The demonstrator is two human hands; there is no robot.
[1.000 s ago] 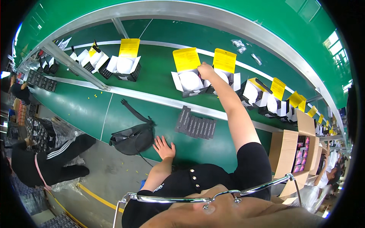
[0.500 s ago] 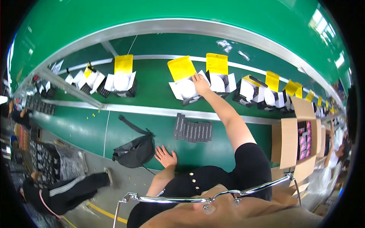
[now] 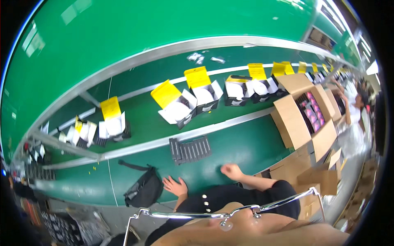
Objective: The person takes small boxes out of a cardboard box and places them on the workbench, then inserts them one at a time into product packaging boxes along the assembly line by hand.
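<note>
My left hand (image 3: 174, 186) lies flat on the green table edge with its fingers spread, holding nothing, right beside a black bag (image 3: 143, 190). My right hand (image 3: 232, 171) rests on the table close to my body, fingers curled in, with nothing visible in it. Just beyond both hands lies a dark tray of slim black pieces (image 3: 190, 149). Farther out, the green belt (image 3: 143, 123) carries a row of open black-and-white boxes (image 3: 178, 111), each with a yellow card (image 3: 165, 93) standing at its back. Neither hand touches the tray or the boxes.
A large open cardboard carton (image 3: 293, 119) holding pink packs stands at the right, with smaller cartons (image 3: 318, 178) below it. A metal rail (image 3: 164, 141) separates table and belt. Another person in white (image 3: 353, 119) works at the far right. Dark crates sit at the lower left.
My right arm has drawn back from the open box on the belt to the table near my body. The view has swung right, bringing the cardboard carton into sight. My left hand stays put.
</note>
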